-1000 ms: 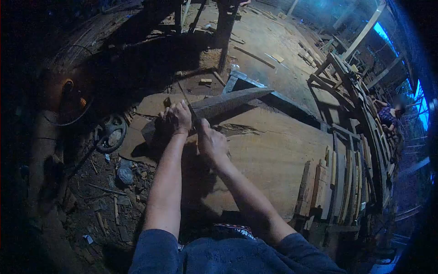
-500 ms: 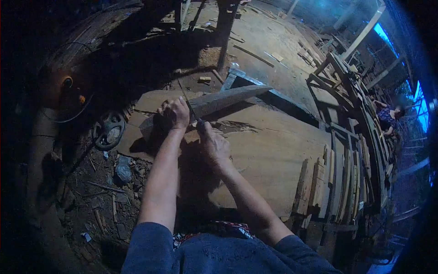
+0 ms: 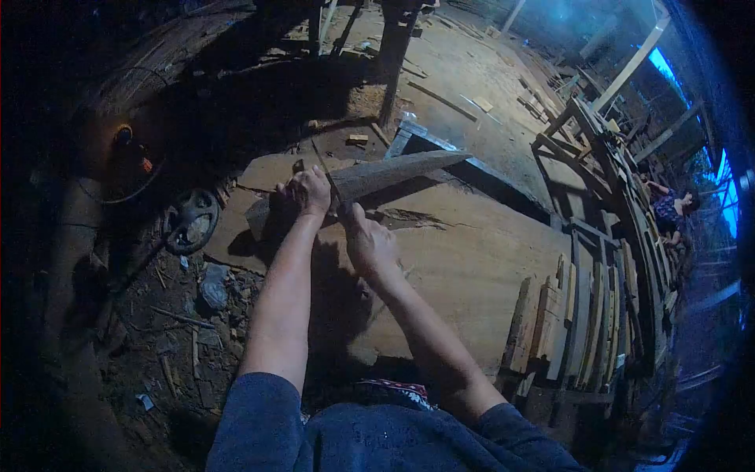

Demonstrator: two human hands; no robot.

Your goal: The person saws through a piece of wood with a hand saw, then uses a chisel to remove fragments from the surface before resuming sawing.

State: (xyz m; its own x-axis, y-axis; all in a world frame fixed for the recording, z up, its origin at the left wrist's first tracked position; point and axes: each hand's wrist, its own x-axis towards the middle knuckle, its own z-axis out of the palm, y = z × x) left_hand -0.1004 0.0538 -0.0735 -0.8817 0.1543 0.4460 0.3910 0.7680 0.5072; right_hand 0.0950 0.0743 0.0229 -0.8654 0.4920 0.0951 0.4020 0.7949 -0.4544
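Observation:
A long, tapered grey piece of wood [image 3: 393,173] lies slanting over a brown wooden board [image 3: 464,236]. My left hand [image 3: 308,193] is closed around something dark on the near part of the tapered wood; what exactly it grips is hard to make out. In my right hand [image 3: 370,240], the fingers are wrapped round the dark handle of a thin-bladed tool [image 3: 328,173]. Its blade runs up and away, across the tapered wood and close beside my left hand. The blade's type is too dim to tell.
A dark spoked wheel [image 3: 193,221] stands at the left, above debris on the ground. Upright planks [image 3: 543,322] line a rack at the right. A grey frame [image 3: 503,185] lies behind the board. Another person [image 3: 668,209] sits at the far right.
The view has shifted slightly. Both hands keep nearly the same places on the tool and wood, with my right hand's wrist turned a little. The person at the far right has shifted slightly.

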